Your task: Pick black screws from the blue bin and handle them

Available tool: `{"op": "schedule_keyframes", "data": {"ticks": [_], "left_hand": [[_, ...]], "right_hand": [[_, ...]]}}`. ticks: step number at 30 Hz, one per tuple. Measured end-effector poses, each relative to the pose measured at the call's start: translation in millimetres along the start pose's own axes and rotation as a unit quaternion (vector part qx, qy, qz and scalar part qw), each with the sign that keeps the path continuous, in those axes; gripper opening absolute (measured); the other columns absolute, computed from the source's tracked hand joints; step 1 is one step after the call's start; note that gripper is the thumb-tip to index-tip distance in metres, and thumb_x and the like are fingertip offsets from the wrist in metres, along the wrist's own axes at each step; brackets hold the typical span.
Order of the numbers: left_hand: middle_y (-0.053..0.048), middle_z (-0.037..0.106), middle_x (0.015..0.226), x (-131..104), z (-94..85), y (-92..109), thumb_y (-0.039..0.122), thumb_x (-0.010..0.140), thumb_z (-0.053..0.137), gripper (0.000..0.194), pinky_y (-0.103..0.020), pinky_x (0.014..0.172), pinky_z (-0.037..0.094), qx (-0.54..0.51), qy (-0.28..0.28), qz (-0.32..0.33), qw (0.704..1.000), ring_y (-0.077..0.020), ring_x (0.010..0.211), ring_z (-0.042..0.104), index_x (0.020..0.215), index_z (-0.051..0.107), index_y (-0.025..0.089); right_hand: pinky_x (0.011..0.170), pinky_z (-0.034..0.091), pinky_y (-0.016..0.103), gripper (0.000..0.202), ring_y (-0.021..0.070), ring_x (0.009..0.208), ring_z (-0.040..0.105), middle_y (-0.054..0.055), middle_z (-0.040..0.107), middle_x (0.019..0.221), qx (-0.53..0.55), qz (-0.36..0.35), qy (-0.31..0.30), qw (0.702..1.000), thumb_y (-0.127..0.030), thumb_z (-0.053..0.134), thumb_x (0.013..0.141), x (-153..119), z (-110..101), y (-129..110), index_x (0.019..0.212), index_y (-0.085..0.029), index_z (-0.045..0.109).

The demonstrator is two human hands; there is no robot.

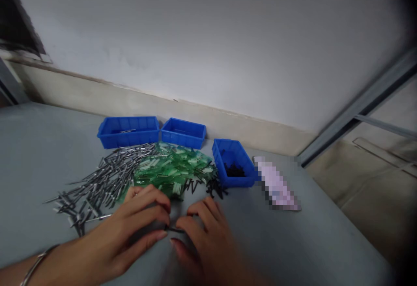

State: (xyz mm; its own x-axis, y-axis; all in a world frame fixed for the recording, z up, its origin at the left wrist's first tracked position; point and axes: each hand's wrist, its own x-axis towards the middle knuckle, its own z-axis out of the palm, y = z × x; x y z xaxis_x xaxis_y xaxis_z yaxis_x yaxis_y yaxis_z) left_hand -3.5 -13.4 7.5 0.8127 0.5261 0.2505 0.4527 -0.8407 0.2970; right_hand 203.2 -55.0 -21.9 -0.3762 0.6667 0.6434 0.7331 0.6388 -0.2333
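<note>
Grey tabletop (pixel 260 242) runs beneath both hands and back to a pale wall. Closest of all, a thin metal bracelet (pixel 36 266) circles the left wrist. The left hand (pixel 137 227) has its fingers bent, thumb and forefinger pinching one end of a small dark piece (pixel 176 230), which lies between the two hands just above the table. The right hand (pixel 208 234) curls at the other end, forefinger against it and thumb a little lower; blur makes it impossible to tell whether it grips or merely touches.

Just beyond the left hand spreads a heap of slim metal pins (pixel 114 175), pointing every which way. Green plastic packets (pixel 176 164) adjoin it on the right, with loose black screw-like pieces (pixel 192 185) along their near edge.

Farther back stand three blue bins: the right one (pixel 239 181) holds dark bits, the left one (pixel 132 139) a few metal slivers, and the middle one (pixel 183 139) sits between them. Right of these lies a flat pinkish object (pixel 276 186), blurred into squares. Behind rises the wall (pixel 208 51).
</note>
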Motion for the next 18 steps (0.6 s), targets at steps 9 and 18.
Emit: {"op": "schedule_keyframes", "data": {"ticks": [9,18], "left_hand": [[-0.001,0.049,0.107,1.3,3.4,-1.3,0.014,0.085,0.05,0.02,-0.029,0.088,0.033,0.003,0.05,0.02,0.999,-0.0169,0.099,0.047,0.102,0.051,0.024],[-0.003,0.047,0.11,1.5,-1.3,0.3,0.017,0.087,0.047,0.018,-0.033,0.09,0.032,-0.008,0.011,0.015,1.0,-0.0187,0.102,0.045,0.103,0.051,0.024]], "right_hand": [[0.068,0.038,0.032,0.031,0.0171,0.074,0.044,0.004,0.055,0.078,0.026,-0.008,0.009,1.0,-0.029,0.034,0.092,1.4,-4.1,-1.3,0.074,-0.019,0.057],[0.067,0.037,0.032,0.027,0.017,0.073,0.043,0.004,0.055,0.075,0.025,-0.017,0.019,0.999,-0.027,0.036,0.091,1.5,-3.8,-0.6,0.075,-0.017,0.056]]}}
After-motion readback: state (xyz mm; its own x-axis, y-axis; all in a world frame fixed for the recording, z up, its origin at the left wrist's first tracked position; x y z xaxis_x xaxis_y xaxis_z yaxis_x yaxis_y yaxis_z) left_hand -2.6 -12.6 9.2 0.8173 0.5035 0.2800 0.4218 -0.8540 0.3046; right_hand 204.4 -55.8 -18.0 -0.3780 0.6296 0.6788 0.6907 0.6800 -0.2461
